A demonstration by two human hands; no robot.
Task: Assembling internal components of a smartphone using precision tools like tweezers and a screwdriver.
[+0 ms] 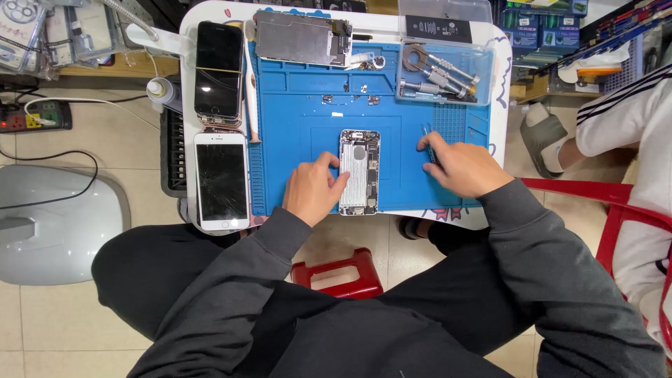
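Note:
An opened phone body [360, 171] with its inner parts exposed lies upright on a blue work mat [308, 119]. My left hand [313, 189] rests on the mat at the phone's left side, fingertips touching its edge. To the phone's right, my right hand [458, 166] lies on the mat with fingers closed on thin tweezers [428, 140], whose tips point away from me.
A black phone [218, 70] and a cracked white phone [221, 180] lie left of the mat. A detached screen assembly [302, 38] sits at the back. A clear tray of tools [441, 73] stands back right. Small screws [350, 98] dot the mat. Another person sits at right.

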